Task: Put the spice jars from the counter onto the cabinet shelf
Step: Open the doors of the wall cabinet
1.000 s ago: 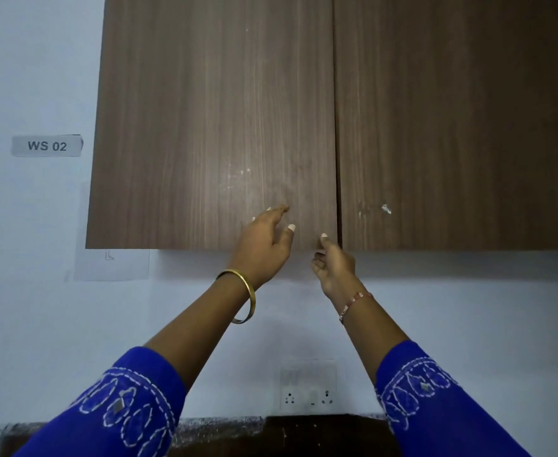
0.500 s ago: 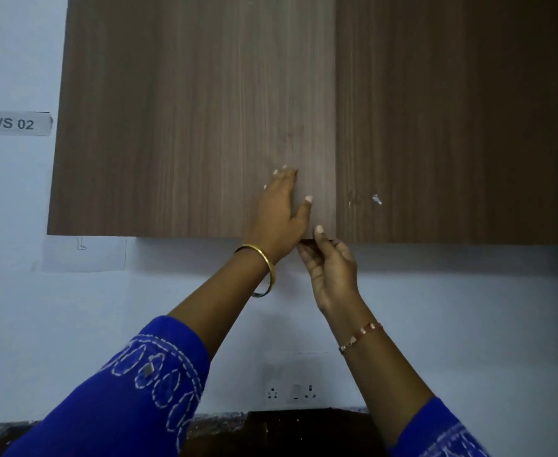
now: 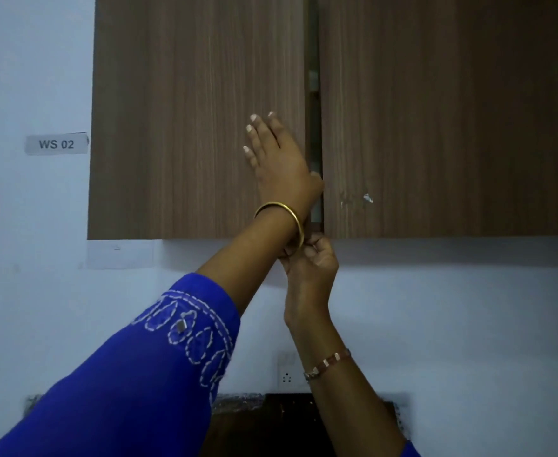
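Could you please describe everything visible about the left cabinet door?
The left door is a flat brown wood-grain panel with no handle, hung on the wall cabinet. It stands slightly ajar, with a dark gap along its right edge. The left hand lies flat on its face, thumb in the gap; the right hand grips its bottom right corner.

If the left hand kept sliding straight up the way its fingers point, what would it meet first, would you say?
Only more of the left cabinet door: the left hand lies flat on it, fingers pointing up and slightly left. Nothing else shows in that line.

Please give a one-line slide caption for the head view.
Left hand flat on the left cabinet door, right hand gripping its bottom corner, a gap showing.
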Tool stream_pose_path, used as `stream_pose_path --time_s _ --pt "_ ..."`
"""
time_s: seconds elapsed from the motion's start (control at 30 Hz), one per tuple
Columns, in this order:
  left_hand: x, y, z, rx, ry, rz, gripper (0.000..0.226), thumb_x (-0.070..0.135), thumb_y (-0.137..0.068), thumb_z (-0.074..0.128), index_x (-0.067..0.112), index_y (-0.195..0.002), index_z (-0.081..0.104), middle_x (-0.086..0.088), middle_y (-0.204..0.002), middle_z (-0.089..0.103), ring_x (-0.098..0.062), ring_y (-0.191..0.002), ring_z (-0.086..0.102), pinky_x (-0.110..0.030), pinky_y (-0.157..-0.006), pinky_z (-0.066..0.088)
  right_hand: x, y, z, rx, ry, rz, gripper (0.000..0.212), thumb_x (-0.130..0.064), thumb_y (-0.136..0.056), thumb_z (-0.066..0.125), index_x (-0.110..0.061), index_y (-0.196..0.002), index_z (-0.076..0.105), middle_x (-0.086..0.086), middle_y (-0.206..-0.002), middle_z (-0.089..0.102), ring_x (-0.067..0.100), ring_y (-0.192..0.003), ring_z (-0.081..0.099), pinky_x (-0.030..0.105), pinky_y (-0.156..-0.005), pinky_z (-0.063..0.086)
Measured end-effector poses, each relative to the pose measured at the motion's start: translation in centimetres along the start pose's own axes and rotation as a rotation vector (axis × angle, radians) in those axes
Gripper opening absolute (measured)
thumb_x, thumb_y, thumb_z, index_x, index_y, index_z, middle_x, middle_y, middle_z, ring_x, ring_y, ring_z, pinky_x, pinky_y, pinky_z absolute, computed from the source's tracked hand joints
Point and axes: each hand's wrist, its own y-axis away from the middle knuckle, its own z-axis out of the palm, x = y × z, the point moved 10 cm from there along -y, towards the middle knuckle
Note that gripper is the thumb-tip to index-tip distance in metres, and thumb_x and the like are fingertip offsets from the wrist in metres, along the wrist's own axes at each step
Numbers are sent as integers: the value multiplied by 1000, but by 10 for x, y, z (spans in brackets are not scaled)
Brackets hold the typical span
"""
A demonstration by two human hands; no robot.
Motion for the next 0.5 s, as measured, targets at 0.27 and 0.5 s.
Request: stream_pose_path --time_s 0.27,0.5 --pt "5 10 -21 -73 -15 -49 99 6 -80 60 1 -145 -14 -20 -154 -18 -33 -143 -18 -45 -115 -11 -18 20 17 -87 55 -100 24 4 -79 65 -18 -81 56 -2 -76 65 8 -72 62 25 -71 54" --pt "1 24 -74 -68 32 -10 96 3 -81 57 3 -145 -14 -16 -156 -17 -29 -144 -18 -43 -115 -12 -21 55 80 -258 141 -244 18 -23 -61 58 -10 -73 61 -7 -69 57 -2 -66 57 10 -67 46"
